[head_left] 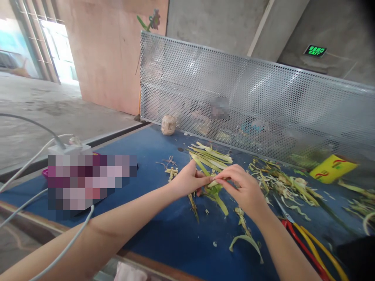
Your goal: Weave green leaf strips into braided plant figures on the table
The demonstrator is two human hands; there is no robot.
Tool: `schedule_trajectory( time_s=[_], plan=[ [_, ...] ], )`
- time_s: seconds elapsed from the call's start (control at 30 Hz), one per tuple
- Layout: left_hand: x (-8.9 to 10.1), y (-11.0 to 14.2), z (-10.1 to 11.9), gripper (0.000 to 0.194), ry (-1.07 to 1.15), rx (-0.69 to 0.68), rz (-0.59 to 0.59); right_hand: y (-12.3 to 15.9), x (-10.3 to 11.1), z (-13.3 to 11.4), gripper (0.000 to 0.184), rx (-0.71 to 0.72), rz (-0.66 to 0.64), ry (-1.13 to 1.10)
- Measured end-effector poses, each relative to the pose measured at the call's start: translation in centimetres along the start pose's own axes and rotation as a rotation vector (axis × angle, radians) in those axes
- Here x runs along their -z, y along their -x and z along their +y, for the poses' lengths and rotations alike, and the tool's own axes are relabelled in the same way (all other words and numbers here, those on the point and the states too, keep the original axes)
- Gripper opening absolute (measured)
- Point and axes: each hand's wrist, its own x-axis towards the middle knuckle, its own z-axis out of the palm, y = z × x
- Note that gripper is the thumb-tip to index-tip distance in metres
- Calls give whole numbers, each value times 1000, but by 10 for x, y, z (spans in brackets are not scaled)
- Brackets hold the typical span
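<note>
Over the blue table (155, 242), my left hand (187, 179) pinches a pale green leaf strip (222, 205) between thumb and fingers. My right hand (244, 187) grips the same strip close by, its thumb and fingertips almost meeting my left thumb. One end of the strip hangs below the fingers, and another part slants up behind my left hand. Just beyond the hands lies a stack of flat yellow-green strips (212, 156). Dry, curled scraps (242, 222) are scattered beneath my right hand. The fingers partly hide the gripped section.
To the right are a heap of shredded leaves (281, 183), a yellow packet (332, 168) and a bladed tool with red and yellow handles (307, 246). A perforated metal screen (249, 89) borders the back, with a whitish roll (168, 125) before it. Cables and a white power strip (70, 150) occupy the left.
</note>
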Motion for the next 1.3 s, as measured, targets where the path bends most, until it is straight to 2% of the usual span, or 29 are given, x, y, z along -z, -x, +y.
schedule_trajectory(
  time_s=[0.1, 0.37, 0.57, 0.8, 0.93, 1.03, 1.1, 1.2, 1.3],
  plan=[
    [-2, 2, 3, 63, -15, 21, 21, 1, -2, -1, 8, 42, -52, 40],
    [-4, 3, 4, 66, -31, 55, 93, 2, -7, -6, 6, 98, -71, 75],
    [-2, 1, 7, 68, 61, 99, 104, 3, -5, -6, 10, 52, -102, 80],
    [-1, 1, 12, 58, 139, 85, 155, 4, -5, -6, 17, 171, -64, 178],
    [-1, 1, 16, 43, 272, 78, 164, 5, -9, -12, 37, 236, -33, 337],
    [-3, 1, 16, 29, 378, 127, 157, 5, -11, -14, 57, 300, -86, 454],
    [-4, 1, 15, 20, 461, 161, 155, 5, -12, -14, 62, 322, -101, 532],
    [-4, 1, 15, 16, 520, 179, 124, 5, -12, -14, 59, 332, -14, 653],
    [-4, 1, 15, 19, 540, 182, 102, 5, -9, -18, 48, 411, 73, 751]
  ],
)
